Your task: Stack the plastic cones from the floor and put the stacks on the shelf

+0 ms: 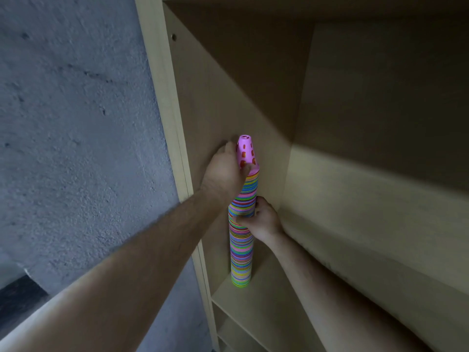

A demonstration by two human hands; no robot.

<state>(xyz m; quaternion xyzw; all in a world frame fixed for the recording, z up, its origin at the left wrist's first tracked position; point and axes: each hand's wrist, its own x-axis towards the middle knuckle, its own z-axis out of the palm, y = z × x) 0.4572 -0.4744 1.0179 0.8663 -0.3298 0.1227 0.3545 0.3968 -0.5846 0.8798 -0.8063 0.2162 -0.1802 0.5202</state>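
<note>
Two grips clamp the cone stack point(241, 255), left grip point(225, 171) high, right grip point(264, 219) midway, steadying it on the shelf point(266, 301)

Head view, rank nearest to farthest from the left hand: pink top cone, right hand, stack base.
1. pink top cone, held by the left hand, uppermost.
2. right hand, gripping the stack midway, below.
3. stack base, lowest, on the shelf.

A tall cone stack point(241, 250) stands on the shelf board point(266, 308). The side panel point(203, 110) blocks its 9 o'clock, the left hand point(225, 171) filling that gap near the top. At 3 o'clock, past the right hand point(264, 219), open board runs to the back panel point(380, 97).
</note>
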